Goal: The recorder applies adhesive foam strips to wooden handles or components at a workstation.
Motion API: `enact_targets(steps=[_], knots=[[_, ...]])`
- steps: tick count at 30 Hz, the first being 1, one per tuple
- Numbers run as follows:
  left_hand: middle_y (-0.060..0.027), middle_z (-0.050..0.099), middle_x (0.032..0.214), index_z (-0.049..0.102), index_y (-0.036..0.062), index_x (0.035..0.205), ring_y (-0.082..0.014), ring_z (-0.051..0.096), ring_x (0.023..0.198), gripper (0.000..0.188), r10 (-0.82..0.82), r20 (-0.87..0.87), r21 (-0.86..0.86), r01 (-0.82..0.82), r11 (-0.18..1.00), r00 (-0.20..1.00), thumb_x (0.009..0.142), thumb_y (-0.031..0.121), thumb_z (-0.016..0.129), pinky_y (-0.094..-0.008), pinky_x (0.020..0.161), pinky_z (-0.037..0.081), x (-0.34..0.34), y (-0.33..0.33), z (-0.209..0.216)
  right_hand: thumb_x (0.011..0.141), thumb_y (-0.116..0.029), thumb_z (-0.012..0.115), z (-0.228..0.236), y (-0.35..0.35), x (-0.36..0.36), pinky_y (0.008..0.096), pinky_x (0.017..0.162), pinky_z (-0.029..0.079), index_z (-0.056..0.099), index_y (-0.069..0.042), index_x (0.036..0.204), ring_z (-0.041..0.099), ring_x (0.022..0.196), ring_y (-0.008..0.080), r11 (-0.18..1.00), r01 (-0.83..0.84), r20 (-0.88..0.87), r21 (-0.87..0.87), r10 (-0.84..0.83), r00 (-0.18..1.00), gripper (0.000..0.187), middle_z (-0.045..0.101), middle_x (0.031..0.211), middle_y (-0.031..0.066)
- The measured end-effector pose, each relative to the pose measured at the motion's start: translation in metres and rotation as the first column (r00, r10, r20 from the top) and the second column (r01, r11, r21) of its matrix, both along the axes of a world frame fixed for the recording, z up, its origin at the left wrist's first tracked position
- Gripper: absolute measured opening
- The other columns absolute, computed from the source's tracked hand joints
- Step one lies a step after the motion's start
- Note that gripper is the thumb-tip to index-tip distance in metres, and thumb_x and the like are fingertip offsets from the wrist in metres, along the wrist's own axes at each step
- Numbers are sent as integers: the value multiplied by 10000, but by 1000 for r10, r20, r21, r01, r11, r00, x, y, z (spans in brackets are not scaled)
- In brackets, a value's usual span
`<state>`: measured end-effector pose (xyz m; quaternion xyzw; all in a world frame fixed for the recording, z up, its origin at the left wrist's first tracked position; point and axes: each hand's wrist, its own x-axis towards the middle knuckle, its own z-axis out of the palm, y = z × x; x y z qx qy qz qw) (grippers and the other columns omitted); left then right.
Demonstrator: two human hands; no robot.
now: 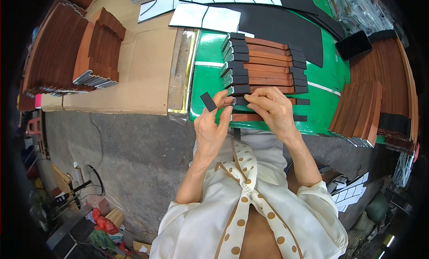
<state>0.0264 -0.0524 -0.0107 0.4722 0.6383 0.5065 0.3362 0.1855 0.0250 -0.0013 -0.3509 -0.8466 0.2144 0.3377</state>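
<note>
We hold a loose black pad [208, 102] between the fingers of the left hand [210, 126]; its fingertips meet the left end of a wooden strip [292, 101]. We keep the right-hand grip [273, 109] narrow, thumb and index fingertip at the strip's black end cover [241, 101]; we cannot tell whether they pinch it. We locate this strip on the green bench [208, 49], between a row of black-ended strips [268, 68] and one nearer strip [247, 118].
</note>
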Motion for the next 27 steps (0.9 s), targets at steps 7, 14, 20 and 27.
enact_targets(steps=[7, 14, 20, 27], knots=[[-160, 667, 989, 532, 5, 1215, -233, 668, 914, 322, -7, -31, 62, 9, 998, 999, 900, 63, 571, -323, 745, 533, 1, 0, -4, 698, -18, 723, 1, 1, 14, 312, 761, 508, 687, -8, 952, 633, 879, 232, 994, 34, -76, -108, -42, 996, 256, 669, 963, 96], [-101, 663, 986, 658, 12, 1061, -161, 627, 837, 191, -24, -159, 153, 48, 987, 987, 887, 75, 609, -276, 706, 500, 0, 1, 1, 686, -72, 744, -3, -1, 7, 306, 685, 523, 706, -75, 918, 624, 820, 209, 998, 46, -24, 33, -45, 999, 236, 671, 899, 42], [-127, 646, 1016, 674, 15, 1035, -210, 630, 880, 182, -41, -202, 153, 73, 985, 979, 865, 52, 620, -294, 731, 491, 2, 1, 4, 700, -96, 741, -7, -1, 4, 305, 670, 519, 703, -85, 898, 621, 810, 203, 998, 67, -32, 21, -66, 997, 202, 669, 872, 32], [-128, 648, 1024, 675, 17, 1033, -208, 634, 875, 180, -40, -206, 154, 72, 985, 978, 864, 45, 619, -294, 733, 491, 1, 3, 4, 709, -105, 738, -7, 0, 4, 309, 655, 512, 698, -80, 883, 620, 803, 209, 996, 86, -36, -17, -86, 996, 180, 668, 866, 34]])
